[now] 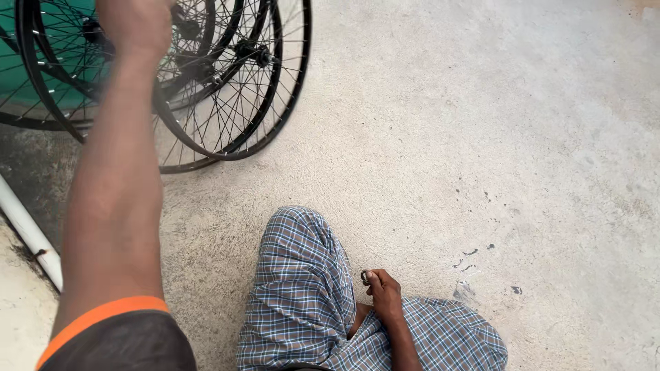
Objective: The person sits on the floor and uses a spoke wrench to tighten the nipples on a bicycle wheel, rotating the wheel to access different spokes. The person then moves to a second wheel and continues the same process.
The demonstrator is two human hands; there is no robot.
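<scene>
Up top, left hand (135, 24) against leaning black wheels (227, 82).

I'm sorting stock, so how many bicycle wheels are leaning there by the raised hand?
3 at least, all overlapping at top left: the front wheel, a middle wheel and a rear wheel behind the left hand. The stack is cropped, so more may be hidden.
</scene>
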